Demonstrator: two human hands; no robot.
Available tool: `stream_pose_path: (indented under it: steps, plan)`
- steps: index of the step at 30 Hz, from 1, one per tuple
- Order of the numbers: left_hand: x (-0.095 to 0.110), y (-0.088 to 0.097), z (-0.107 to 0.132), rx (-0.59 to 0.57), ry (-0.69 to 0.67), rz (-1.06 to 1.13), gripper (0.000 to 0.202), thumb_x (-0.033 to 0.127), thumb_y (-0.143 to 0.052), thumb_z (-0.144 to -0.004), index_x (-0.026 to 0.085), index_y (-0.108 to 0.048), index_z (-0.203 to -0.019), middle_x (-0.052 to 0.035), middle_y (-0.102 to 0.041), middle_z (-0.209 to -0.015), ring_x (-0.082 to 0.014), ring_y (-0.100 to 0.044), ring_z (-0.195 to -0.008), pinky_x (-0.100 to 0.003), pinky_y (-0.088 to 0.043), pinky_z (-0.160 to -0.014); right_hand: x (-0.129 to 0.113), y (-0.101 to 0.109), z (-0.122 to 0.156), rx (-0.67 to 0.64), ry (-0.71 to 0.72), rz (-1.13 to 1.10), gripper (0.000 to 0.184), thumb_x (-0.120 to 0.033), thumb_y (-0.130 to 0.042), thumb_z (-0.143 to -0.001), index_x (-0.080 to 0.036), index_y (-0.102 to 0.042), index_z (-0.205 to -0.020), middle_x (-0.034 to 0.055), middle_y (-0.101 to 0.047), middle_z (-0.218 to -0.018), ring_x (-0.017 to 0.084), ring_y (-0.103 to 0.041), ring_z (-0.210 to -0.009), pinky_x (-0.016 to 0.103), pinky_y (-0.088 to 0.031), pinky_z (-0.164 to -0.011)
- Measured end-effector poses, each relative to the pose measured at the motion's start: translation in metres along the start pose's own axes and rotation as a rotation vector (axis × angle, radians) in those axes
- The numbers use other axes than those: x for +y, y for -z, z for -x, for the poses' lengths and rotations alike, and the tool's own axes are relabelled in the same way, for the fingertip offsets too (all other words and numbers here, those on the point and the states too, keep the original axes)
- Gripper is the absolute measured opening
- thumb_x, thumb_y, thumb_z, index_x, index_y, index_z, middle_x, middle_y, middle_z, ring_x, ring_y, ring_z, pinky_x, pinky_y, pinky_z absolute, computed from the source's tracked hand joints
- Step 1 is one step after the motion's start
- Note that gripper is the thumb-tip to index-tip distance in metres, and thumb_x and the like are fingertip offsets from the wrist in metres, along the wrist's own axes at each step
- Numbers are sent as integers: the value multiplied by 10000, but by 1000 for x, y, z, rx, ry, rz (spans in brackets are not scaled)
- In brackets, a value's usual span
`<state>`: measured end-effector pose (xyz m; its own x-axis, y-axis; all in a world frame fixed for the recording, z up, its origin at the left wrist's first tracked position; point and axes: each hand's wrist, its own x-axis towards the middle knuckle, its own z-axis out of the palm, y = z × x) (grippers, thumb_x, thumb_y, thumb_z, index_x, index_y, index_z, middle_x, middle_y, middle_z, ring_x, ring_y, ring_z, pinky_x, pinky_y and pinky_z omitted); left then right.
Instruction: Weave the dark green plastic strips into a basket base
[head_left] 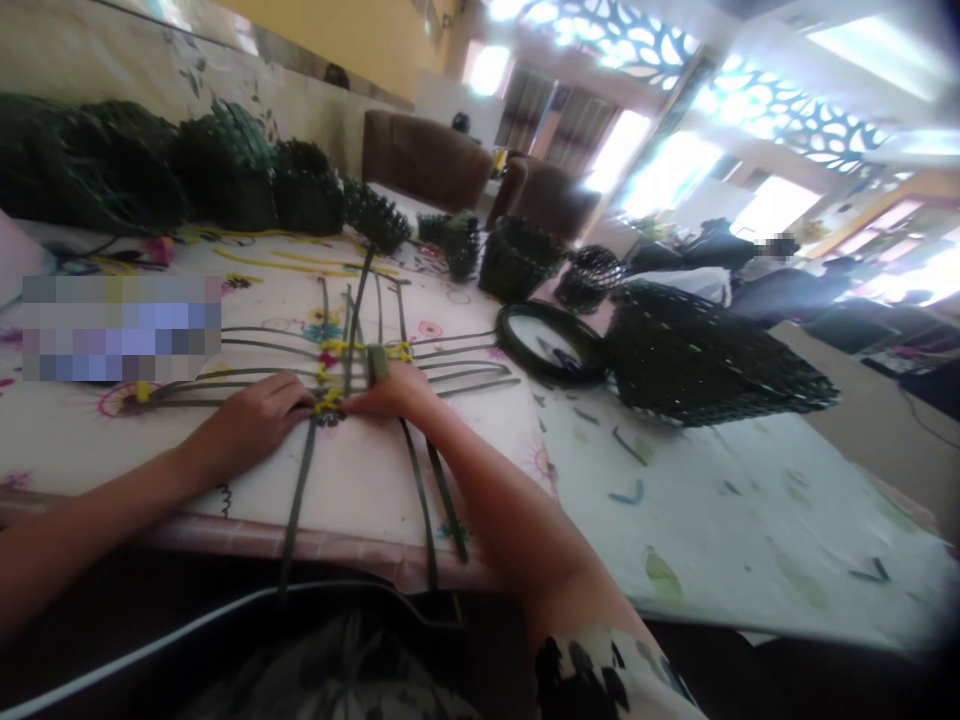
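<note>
A flat weave of dark green strips and yellow strips (330, 375) lies on the flowered tablecloth in the head view. Its long green ends stick out on all sides, and some hang over the near edge. My left hand (259, 415) is at the left of the woven middle, its fingers bent together and gripping the weave's near edge. At the right of the middle, my right hand (390, 392) is closed, with a green strip (379, 362) standing up at its fingers. Its fingertips are partly hidden.
Dark green woven baskets (225, 165) line the back of the table. On the right, a large woven basket (712, 355) lies on its side beside a round green ring (551, 340). Strip offcuts (628, 445) are scattered on the pale cloth. Loose yellow strips (300, 262) lie behind the weave.
</note>
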<state>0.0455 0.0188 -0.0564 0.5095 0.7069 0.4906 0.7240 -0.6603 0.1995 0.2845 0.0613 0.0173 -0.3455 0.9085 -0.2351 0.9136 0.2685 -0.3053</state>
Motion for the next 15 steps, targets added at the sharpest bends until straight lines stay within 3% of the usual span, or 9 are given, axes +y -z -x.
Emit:
stream_pose_path:
  steps: [7,15]
  plan:
    - [0,-4,1,-33,57,28,220,350,-491,-1027,214,-650,-961,-105,-697,-967,-291,-696,-935,-420,-567,-882,0,2,3,2,-9,-6,810,-704,-825,-824,-237,-685,-1471,128,-739,-1430,366,-699,-1322,435,-590,-1072]
    - [6,2,-5,-132,161,24,273,412,-493,-983,217,-683,-1011,-136,-769,-1079,-328,-735,-1014,-458,-591,-920,0,4,5,6,-22,0,669,-706,-824,-813,-223,-781,-1274,121,-779,-1342,344,-728,-1261,406,-602,-1038]
